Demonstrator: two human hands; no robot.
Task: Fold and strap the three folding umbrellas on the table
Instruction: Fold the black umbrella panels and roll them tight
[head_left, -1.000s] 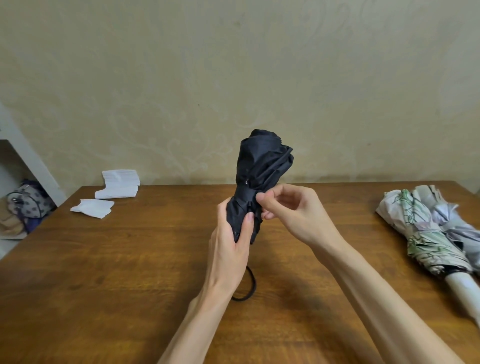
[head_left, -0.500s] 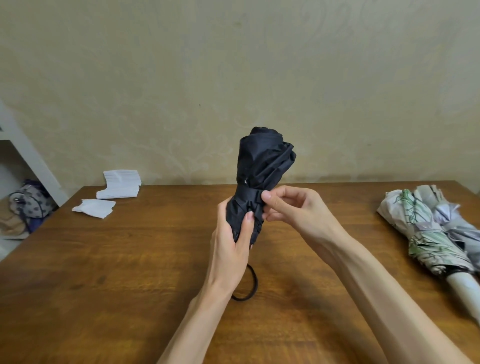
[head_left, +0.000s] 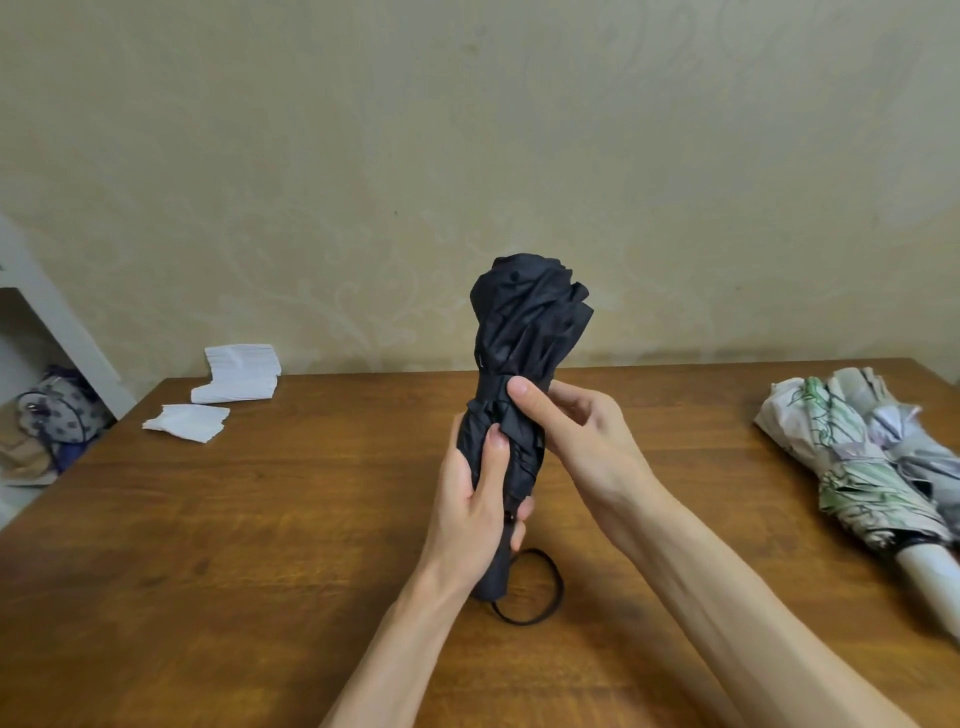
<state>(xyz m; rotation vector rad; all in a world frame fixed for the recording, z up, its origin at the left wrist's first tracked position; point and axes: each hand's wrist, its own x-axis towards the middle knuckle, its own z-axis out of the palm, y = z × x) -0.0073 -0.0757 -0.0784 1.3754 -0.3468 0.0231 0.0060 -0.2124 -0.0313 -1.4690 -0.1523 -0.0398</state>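
Note:
A black folding umbrella (head_left: 524, 322) stands upright over the middle of the wooden table (head_left: 260, 519), its fabric bunched at the top. My left hand (head_left: 475, 499) grips its lower body and handle, thumb up along the fabric. My right hand (head_left: 571, 431) pinches the black strap at the umbrella's waist from the right side. A black wrist loop (head_left: 540, 592) hangs from the handle onto the table. Two more folded umbrellas lie at the right edge: a green floral one (head_left: 852, 467) and a grey one (head_left: 924, 452) behind it.
Stacks of white paper (head_left: 239, 371) and a loose white sheet (head_left: 187, 422) lie at the table's far left. A white shelf (head_left: 57, 322) with a patterned bag (head_left: 57, 410) stands left of the table. A beige wall runs behind.
My right hand's fingers have shifted slightly along the strap at the umbrella's waist. The umbrella and my left hand stay almost still.

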